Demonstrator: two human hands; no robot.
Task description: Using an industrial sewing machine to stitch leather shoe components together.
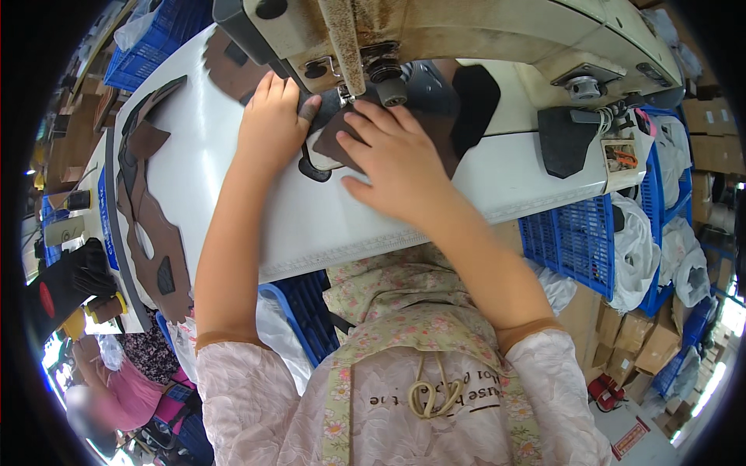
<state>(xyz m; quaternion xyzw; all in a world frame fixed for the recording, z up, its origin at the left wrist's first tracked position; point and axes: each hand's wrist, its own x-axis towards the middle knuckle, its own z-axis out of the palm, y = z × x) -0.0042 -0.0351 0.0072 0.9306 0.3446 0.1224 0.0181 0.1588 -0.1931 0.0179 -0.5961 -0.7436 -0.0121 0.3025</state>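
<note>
A sewing machine [497, 31] with a worn cream body reaches over the white table [342, 225]. Beneath its presser foot [346, 95] lies a dark brown leather-like piece [431, 132]. My right hand [396, 159] rests flat on this piece, fingers spread, just right of the foot. On the foot's left, my left hand [272, 124] lies with its fingers stretched forward over dark material; its thumb tip looks dark. Another brown piece [225, 74] extends beyond the left fingers. The needle point and the seam are too small to make out.
Brown and black cut pieces [151, 210] lie along the table's left side. A black flap [563, 140] hangs at the right edge, near a small tray [622, 158]. Blue crates [571, 233] with white bags stand to the right. A person in pink [140, 392] sits lower left.
</note>
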